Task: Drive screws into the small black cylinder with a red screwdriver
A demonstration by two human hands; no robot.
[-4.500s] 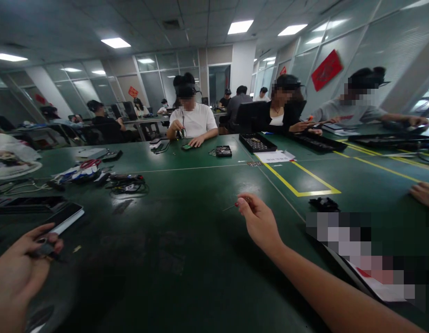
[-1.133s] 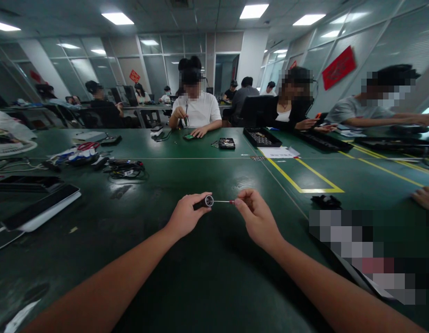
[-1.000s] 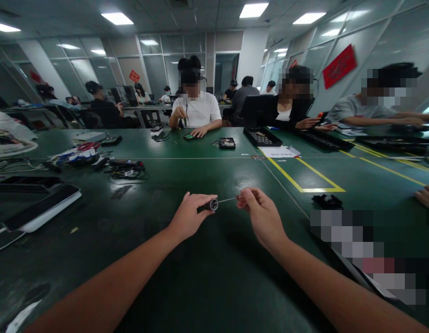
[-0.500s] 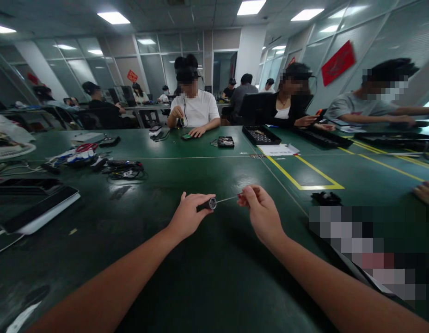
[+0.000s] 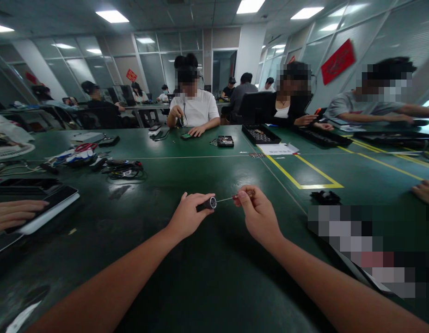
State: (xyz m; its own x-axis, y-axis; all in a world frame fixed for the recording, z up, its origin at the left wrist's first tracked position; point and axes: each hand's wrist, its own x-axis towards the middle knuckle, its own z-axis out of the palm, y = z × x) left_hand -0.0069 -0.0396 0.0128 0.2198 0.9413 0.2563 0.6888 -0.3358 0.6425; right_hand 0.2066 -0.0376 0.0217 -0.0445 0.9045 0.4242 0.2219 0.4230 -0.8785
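Note:
Between its thumb and fingers, my left hand [image 5: 188, 215] grips a small black flashlight [image 5: 211, 202], its round silver-rimmed end facing right. My right hand [image 5: 258, 212] is closed around the reddish, see-through handle of a screwdriver [image 5: 236, 197]. The thin metal shaft points left, and its tip is at or just inside the flashlight's round end; which of the two I cannot tell. Both hands are held over the green table [image 5: 214, 277]. Most of the flashlight's body is hidden by my left fingers.
On the left, another person's hand [image 5: 18, 215] lies on a laptop-like device [image 5: 58, 208]. Bundled cables [image 5: 126, 170] lie beyond it. A small black part [image 5: 325, 198] sits to the right, near another hand [image 5: 425, 192]. Across the table, people sit by black trays [image 5: 261, 135].
My right hand has shifted slightly left and turned, showing more of the screwdriver's handle. The left hand keeps its place with the flashlight. Another person's hand has come in at the left.

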